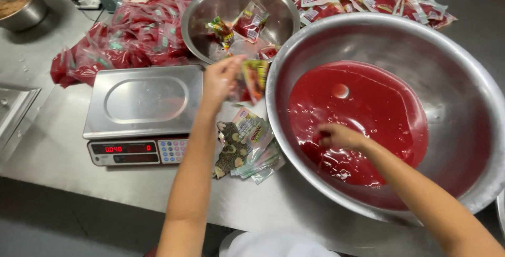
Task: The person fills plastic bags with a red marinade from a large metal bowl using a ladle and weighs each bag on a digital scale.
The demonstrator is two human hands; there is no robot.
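- Left hand (220, 81) pinched a printed pouch (254, 79), raised between the scale (143, 104) and the large steel basin (473, 109).
- Right hand (336, 137), closed, dipped into red liquid (368, 104) in that basin.
- Empty pouches (252, 149) lay on the bench (52, 152).

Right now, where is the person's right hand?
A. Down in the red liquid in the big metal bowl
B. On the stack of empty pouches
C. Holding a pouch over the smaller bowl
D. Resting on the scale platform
A: the right hand is dipped into the red liquid inside the big metal bowl, while the left hand holds a pouch beside the scale.
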